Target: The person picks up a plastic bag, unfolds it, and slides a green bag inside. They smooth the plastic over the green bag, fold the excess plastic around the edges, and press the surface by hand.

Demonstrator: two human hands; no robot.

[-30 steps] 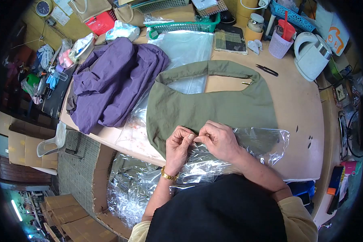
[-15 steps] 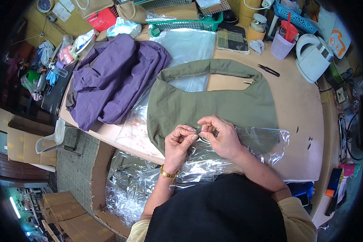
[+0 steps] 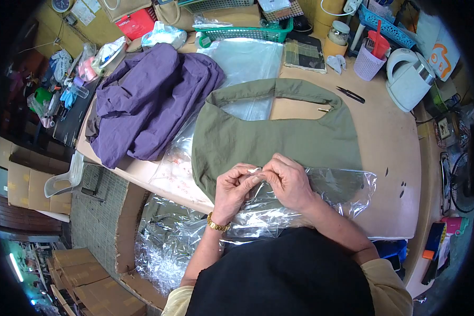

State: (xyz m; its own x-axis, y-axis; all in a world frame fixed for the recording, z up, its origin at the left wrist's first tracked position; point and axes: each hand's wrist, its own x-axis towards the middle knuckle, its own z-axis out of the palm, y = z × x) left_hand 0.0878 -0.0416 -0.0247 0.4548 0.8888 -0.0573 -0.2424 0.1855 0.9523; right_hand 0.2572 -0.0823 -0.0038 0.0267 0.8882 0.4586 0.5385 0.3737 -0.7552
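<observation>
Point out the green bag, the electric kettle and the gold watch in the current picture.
Green bag (image 3: 279, 138): head view, on the middle of its body.
Electric kettle (image 3: 407, 87): head view, on its white side.
Gold watch (image 3: 217, 226): head view, on its band.

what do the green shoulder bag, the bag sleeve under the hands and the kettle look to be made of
Green shoulder bag: matte woven fabric, perhaps nylon or cotton, judging by its soft creases.
Sleeve: clear, glossy plastic film, with sharp, bright crinkles.
Kettle: pale, smooth, probably plastic, with a shiny metal-looking band.
</observation>
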